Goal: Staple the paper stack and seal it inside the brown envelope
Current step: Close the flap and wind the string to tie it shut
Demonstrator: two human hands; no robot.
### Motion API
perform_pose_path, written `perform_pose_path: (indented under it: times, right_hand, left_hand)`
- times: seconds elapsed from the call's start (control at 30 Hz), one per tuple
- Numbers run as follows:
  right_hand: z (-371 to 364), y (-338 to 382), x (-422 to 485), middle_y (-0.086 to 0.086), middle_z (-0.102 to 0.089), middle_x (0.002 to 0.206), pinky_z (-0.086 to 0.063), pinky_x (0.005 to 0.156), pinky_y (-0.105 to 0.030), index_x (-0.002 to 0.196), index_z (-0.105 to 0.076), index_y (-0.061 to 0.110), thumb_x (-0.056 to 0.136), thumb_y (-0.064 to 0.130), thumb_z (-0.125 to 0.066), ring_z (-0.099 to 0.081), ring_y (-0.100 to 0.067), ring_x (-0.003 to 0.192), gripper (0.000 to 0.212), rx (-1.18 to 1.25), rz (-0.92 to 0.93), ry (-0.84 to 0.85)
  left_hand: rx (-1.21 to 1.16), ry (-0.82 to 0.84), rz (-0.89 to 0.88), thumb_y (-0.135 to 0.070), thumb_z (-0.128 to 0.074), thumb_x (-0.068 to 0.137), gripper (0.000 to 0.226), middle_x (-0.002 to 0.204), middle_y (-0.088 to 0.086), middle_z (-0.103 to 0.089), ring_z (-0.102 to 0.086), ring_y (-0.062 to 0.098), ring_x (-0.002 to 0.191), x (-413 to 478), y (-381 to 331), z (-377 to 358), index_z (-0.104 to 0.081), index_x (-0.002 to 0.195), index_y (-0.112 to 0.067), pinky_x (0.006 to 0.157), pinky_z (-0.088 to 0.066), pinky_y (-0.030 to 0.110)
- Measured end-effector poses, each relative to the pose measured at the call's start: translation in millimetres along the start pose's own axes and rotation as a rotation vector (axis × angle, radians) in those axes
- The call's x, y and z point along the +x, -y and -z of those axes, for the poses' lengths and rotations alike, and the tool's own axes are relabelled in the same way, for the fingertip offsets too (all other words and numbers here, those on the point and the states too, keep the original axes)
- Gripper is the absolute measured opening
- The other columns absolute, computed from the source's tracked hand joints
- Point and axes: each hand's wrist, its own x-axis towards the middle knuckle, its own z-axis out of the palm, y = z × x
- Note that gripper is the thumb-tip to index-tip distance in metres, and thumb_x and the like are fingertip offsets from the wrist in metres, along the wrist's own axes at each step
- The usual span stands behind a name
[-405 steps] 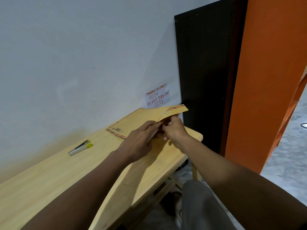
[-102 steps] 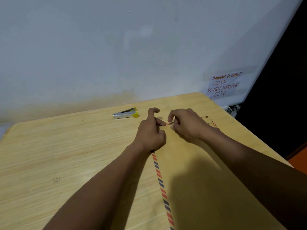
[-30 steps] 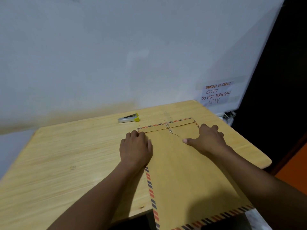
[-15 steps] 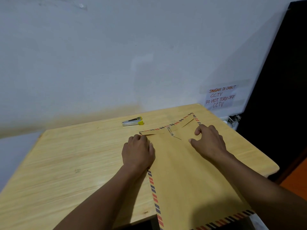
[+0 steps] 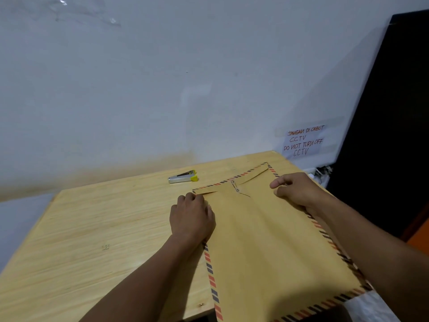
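Note:
The brown envelope, edged in red and dark stripes, lies flat on the wooden table, its near end past the table's front edge. Its flap is folded down at the far end, with a string looped between two small buttons. My left hand grips the envelope's left edge near the flap, fingers curled. My right hand holds the right edge, thumb on top. The right corner of the flap stands slightly raised. The paper stack is not visible.
A silver stapler with a yellow tip lies on the table beyond the envelope, near the white wall. A handwritten CCTV notice is taped to the wall at right. A dark panel stands right of the table.
Earlier both hands wound the string at the flap. In the last second they moved out to the envelope's two side edges, and the flap's right corner lifted a little.

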Motion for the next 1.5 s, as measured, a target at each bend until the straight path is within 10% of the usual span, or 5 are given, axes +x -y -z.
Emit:
perform_pose_path:
  times: [0.13, 0.6, 0.77, 0.97, 1.5]
  right_hand:
    - [28, 45, -1, -0.002, -0.061, 0.059, -0.035, 0.042, -0.017, 0.096, -0.075, 0.007, 0.089, -0.006, -0.067, -0.043, -0.010, 0.040, 0.017, 0.095, 0.031, 0.090]
    - [-9, 168, -29, -0.005, -0.070, 0.119, -0.057, 0.081, -0.040, 0.138, -0.055, 0.023, 0.101, 0.027, -0.058, -0.070, -0.026, 0.100, 0.037, 0.230, 0.249, 0.358]
    - [-50, 157, -30, 0.007, -0.067, 0.127, -0.050, 0.096, -0.039, 0.123, -0.071, 0.028, 0.098, 0.027, -0.062, -0.060, -0.011, 0.119, 0.026, 0.139, 0.333, 0.382]
    - [-72, 143, -26, 0.015, -0.060, 0.126, -0.040, 0.091, -0.022, 0.129, -0.069, 0.026, 0.099, 0.026, -0.061, -0.054, -0.006, 0.118, 0.031, -0.026, 0.449, 0.292]
    - [-114, 22, -37, 0.010, -0.049, 0.144, -0.035, 0.110, -0.045, 0.142, -0.051, 0.034, 0.098, 0.047, -0.054, -0.041, -0.017, 0.135, 0.046, -0.672, 0.472, 0.220]
  left_hand:
    - [-0.073, 0.064, 0.032, -0.047, -0.046, 0.094, 0.041, 0.123, 0.002, -0.062, -0.052, 0.026, 0.114, 10, -8, 6, -0.067, 0.117, -0.020, 0.093, -0.049, 0.043]
    - [-1.603, 0.587, 0.289, -0.090, -0.035, 0.077, 0.092, 0.127, 0.017, -0.064, -0.073, 0.038, 0.099, 39, -30, 134, -0.056, 0.132, -0.019, 0.074, -0.061, 0.051]
    - [-1.518, 0.579, 0.205, -0.074, -0.063, 0.079, 0.079, 0.132, 0.028, -0.061, -0.064, 0.045, 0.115, 45, 3, 154, -0.062, 0.132, -0.016, 0.101, -0.050, 0.057]
    - [-1.512, 0.332, 0.355, -0.015, -0.050, 0.088, 0.023, 0.059, 0.004, -0.061, -0.054, 0.018, 0.046, 41, 18, 156, -0.062, 0.104, -0.004, 0.046, -0.041, 0.027]
    - [-0.735, 0.276, 0.341, -0.018, -0.061, 0.085, 0.009, 0.089, 0.008, -0.072, -0.068, 0.025, 0.073, -9, 26, 39, -0.065, 0.087, -0.011, 0.063, -0.058, 0.035]
